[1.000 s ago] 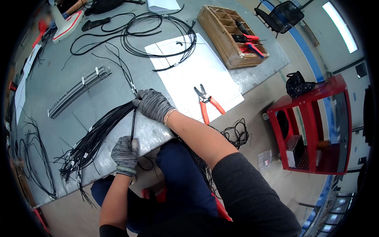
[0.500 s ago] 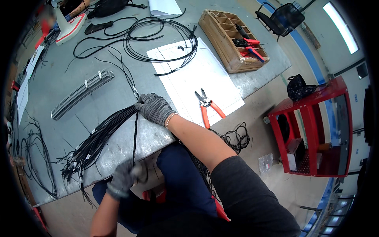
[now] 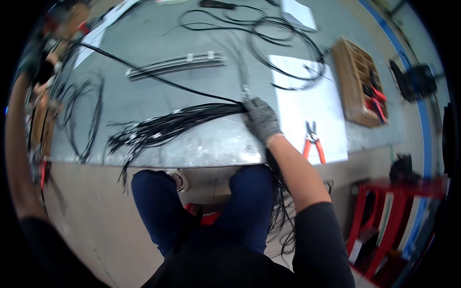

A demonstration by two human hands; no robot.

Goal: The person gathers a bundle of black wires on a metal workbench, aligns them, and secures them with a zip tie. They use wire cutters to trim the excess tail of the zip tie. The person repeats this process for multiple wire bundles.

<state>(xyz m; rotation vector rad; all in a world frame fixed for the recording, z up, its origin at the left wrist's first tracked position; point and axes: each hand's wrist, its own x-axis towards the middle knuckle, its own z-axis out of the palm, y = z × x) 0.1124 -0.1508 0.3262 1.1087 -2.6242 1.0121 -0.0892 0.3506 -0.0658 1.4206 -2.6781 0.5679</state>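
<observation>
My right hand, in a grey knitted glove, is closed round the gathered end of a bundle of black cables near the table's front edge. The bundle fans out leftward, with small white labels near its loose ends. From my right hand one black cable stretches nearly straight to the far left, above the table. My left arm reaches up along the left rim. My left hand is dark and smeared there, at the cable's far end; the taut cable shows it held, though the fingers are unclear.
Orange-handled wire strippers lie on a white paper sheet. Beyond are a coiled black cable, grey slotted rails and a wooden tool box. More cables lie left; a co-worker is at far left.
My left hand has swung from below the table edge to the far left, drawing one cable out across the table. My right hand still grips the bundle. The whole view has turned.
</observation>
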